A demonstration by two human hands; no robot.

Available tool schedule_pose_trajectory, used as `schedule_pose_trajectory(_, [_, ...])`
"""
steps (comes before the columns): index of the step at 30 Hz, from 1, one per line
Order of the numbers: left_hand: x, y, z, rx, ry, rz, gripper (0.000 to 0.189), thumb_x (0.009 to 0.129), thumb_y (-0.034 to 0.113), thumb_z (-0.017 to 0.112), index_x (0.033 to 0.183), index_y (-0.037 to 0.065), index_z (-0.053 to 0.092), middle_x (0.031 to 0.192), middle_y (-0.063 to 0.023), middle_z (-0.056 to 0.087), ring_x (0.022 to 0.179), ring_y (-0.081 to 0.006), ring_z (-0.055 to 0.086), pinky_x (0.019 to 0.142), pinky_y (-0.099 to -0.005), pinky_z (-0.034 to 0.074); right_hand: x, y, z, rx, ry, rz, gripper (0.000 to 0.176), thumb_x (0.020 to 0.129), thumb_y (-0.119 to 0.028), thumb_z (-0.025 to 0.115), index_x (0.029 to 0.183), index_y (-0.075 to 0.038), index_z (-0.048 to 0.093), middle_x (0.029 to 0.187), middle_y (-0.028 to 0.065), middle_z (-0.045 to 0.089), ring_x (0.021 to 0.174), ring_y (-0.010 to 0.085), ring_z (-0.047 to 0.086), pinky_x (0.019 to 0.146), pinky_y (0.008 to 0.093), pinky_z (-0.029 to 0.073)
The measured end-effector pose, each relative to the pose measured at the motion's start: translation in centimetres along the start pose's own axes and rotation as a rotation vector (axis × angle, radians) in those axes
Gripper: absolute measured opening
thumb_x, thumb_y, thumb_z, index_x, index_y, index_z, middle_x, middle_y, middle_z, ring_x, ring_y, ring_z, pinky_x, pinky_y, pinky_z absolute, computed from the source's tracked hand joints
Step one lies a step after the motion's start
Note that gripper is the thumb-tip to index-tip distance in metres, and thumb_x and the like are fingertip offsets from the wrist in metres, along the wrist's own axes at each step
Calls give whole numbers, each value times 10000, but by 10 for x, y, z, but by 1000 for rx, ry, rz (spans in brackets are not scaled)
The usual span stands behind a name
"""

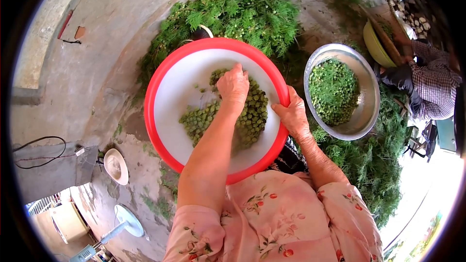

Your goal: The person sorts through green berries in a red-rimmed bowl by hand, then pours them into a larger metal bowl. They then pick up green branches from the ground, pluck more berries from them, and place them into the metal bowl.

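Observation:
A wide basin point(167, 92) with a red rim and white inside sits in front of my body, tilted slightly. Small knobbly green cones point(255, 114) lie in a patch across its bottom. My left hand point(234, 86) reaches into the basin over the cones, fingers curled downward and closed; what they hold is hidden beneath the hand. At the basin's right side, my right hand point(292, 115) grips the red rim, thumb on the inner side and the other fingers mostly out of sight. Right of it stands a metal basin point(366, 109) holding green cones and leafy bits point(334, 90).
Cut evergreen branches point(242, 17) are heaped behind the basin, and more branches point(364, 165) lie at the right. Another person point(432, 82) in a checked shirt sits at the far right beside a yellow-green basin point(376, 46). A straw hat point(116, 166) and a fan point(128, 221) are at the left.

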State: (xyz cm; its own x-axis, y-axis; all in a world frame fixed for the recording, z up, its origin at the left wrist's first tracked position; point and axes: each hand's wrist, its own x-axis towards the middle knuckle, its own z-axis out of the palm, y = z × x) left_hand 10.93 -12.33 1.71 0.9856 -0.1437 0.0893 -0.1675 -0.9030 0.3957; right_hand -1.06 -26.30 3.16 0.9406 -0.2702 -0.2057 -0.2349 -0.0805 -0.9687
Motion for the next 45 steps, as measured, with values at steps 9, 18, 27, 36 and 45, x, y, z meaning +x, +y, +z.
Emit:
schedule_pose_trajectory(9, [-3,-32,-11,-1057,-186,-325,123,806,143,656,886,53,632,599,-21,539,535,-123,494,497,-296,405,5,8,-1,-12,28,10,489,743,-3,624,1220,-22,517,960,108,645,880,174,614,822,304,490])
schedule_pose_trajectory(18, [-56,-63,-52,-1601,-176,-556,100,865,92,648,910,9,614,802,-53,613,573,-128,551,513,-268,427,8,-2,3,59,9,78,470,756,11,616,1215,-1,514,989,96,648,895,156,605,833,293,485])
schedule_pose_trajectory(27, [-83,-80,-62,-1702,-204,-516,76,916,102,551,946,33,555,997,-197,653,885,-311,672,791,-436,561,6,-12,7,76,27,99,439,759,11,616,1188,11,522,975,85,647,842,149,604,776,293,506])
schedule_pose_trajectory(36, [-98,-79,-63,-1687,-203,-504,86,964,157,499,984,81,463,1038,-207,624,895,-336,670,767,-435,575,11,0,7,70,0,89,491,762,17,609,1237,16,485,981,102,643,830,166,619,752,313,531])
schedule_pose_trajectory(45, [-100,-87,-63,-1731,-116,-521,92,952,136,525,928,47,524,978,-189,657,859,-292,682,707,-373,588,11,-1,8,101,-5,70,434,763,3,607,1189,5,524,949,88,649,820,151,613,755,303,518])
